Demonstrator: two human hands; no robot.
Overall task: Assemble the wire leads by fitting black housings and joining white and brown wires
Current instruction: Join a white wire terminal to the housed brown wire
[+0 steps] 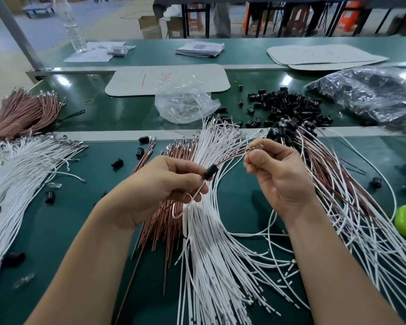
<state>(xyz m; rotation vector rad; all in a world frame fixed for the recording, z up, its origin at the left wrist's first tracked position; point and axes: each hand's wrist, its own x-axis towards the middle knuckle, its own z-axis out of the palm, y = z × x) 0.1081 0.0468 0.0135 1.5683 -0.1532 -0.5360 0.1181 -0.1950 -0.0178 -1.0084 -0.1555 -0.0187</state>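
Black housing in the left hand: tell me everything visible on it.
The black housing is a small, dark, roughly tubular piece, plastic by its look, tilted with its upper end to the right. The left hand pinches it above the pile of white wires. A brown wire passes through it: one side runs up to the right hand, which pinches it; the other loops below the left hand.
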